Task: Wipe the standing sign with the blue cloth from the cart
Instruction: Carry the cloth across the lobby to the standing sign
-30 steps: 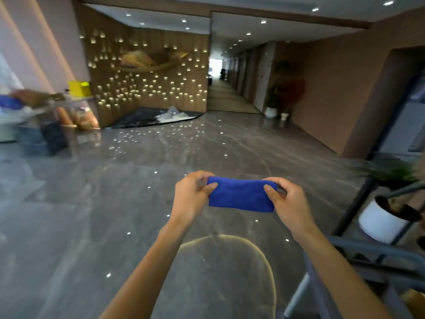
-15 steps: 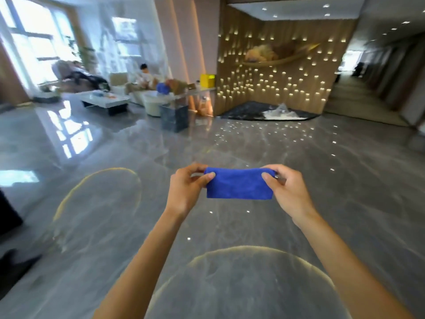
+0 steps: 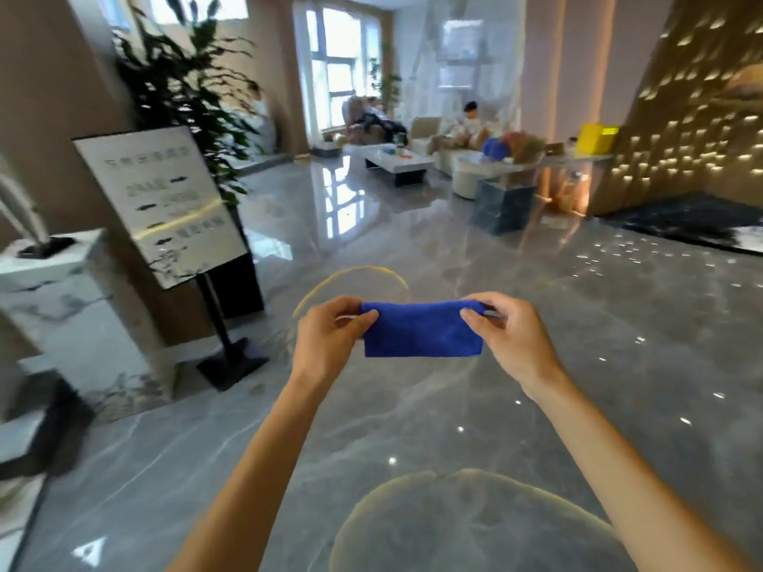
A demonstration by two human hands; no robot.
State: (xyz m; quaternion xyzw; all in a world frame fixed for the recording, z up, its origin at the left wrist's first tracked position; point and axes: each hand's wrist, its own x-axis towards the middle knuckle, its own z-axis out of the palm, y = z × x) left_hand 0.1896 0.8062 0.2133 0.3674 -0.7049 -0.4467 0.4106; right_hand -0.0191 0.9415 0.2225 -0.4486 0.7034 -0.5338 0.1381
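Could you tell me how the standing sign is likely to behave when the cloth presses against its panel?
The standing sign looks top-heavy: a broad tilted panel on one thin pole, so it may wobble. Its small flat base sits on glossy floor and could slide.

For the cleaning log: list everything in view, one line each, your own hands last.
folded blue cloth: one, blue, stretched between both hands
white standing sign on a black pole: one, white and black, left, untouched
tall leafy plant: one, dark green, behind the sign
white marble-look pedestal: one, far left
low white table: one, in the lounge
yellow box: one, on the right counter
left hand: pinches the cloth's left end
right hand: pinches its right end
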